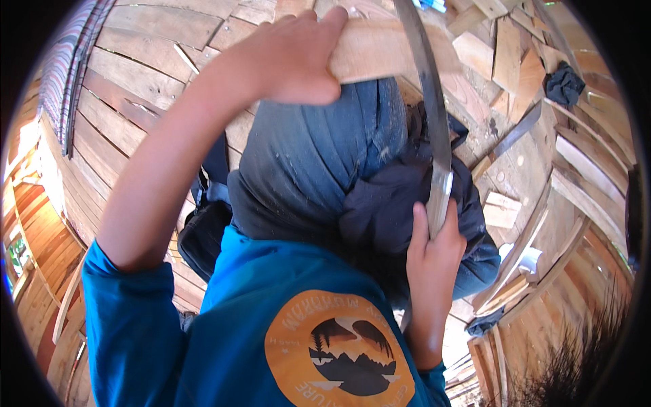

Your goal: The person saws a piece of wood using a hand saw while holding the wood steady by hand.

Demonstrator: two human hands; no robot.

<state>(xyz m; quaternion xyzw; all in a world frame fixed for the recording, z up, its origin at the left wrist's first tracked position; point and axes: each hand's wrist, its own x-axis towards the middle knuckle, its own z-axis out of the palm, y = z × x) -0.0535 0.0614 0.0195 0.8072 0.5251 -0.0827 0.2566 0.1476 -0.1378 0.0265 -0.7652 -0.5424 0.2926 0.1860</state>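
At the top of the head view my left hand [298, 57] is closed on one end of a flat, pale wooden board [373, 51], beyond my bent knee. My right hand [436, 254] is wrapped round the light handle of a machete [434, 115], thumb along the handle. Its long dark blade points away from me and crosses in front of the board's right part. Whether the blade touches the wood I cannot tell. The fingertips of my left hand are partly hidden behind the board.
A second long blade [519, 132] lies on the plank floor [146, 71] to the right. Several wood offcuts [505, 57] are scattered at the far right, beside a dark cloth [564, 85]. A black bag [203, 237] sits left of my leg; striped fabric [68, 74] hangs at the far left.
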